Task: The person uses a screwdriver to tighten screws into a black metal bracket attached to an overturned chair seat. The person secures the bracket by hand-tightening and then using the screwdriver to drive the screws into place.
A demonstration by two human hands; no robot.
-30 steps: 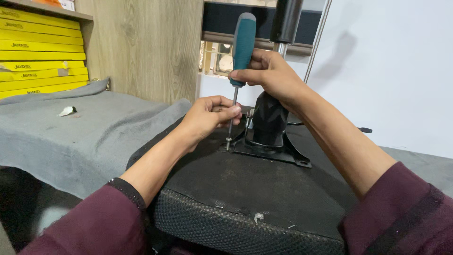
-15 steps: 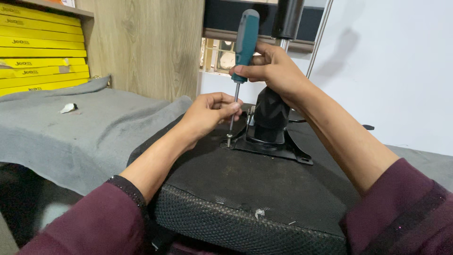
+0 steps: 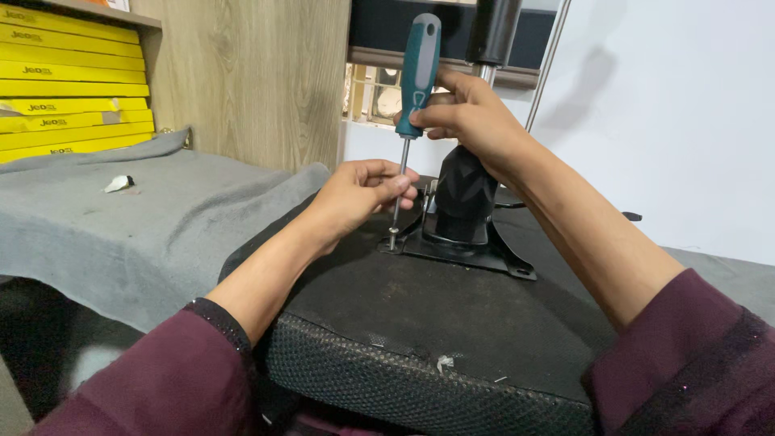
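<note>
Grey felt bench (image 3: 137,234) is carrying an upturned chair seat (image 3: 420,323); we are driving a screw (image 3: 392,240) at its black base plate (image 3: 476,250). Right hand (image 3: 472,121) is gripping the teal screwdriver (image 3: 418,73); left hand (image 3: 359,198) is pinching the shaft, which we judge needs keeping plumb.

Both my arms in frame. Long sleeves, dark maroon/burgundy knit, same fabric on both sides. Left sleeve (image 3: 153,379) is pushed up short of the wrist, cuff edge looks darker, near black, with a fine speckled texture along the rim. Right sleeve (image 3: 694,355) also sits up the forearm, with a darker band or fold across it and faint tiny glints in the weave. Forearms bare below the cuffs. Left hand (image 3: 355,198) and right hand (image 3: 472,117) bare: no gloves, rings, watch or bands visible.
</note>
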